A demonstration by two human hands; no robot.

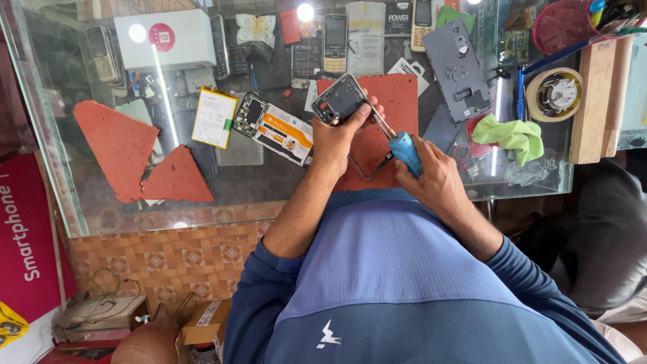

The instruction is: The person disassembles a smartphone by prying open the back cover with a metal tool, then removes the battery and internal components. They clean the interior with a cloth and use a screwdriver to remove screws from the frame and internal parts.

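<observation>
Phone frame (340,100) is gripped upright in the left hand (335,138) over a red mat (397,101) on the glass counter (60,175). A blue-handled screwdriver (403,148) is clenched in the right hand (435,176), tip at the frame. Far right, tools are held in a red basket (563,25).

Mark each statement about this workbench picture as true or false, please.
1. The left hand holds a phone frame. True.
2. The right hand holds a red hammer. False: it grips a blue-handled screwdriver.
3. A green cloth lies on the glass table on the side of the right hand. True.
4. The roll of tape sits on top of the white box. False: they are far apart, at opposite ends of the table.
</observation>
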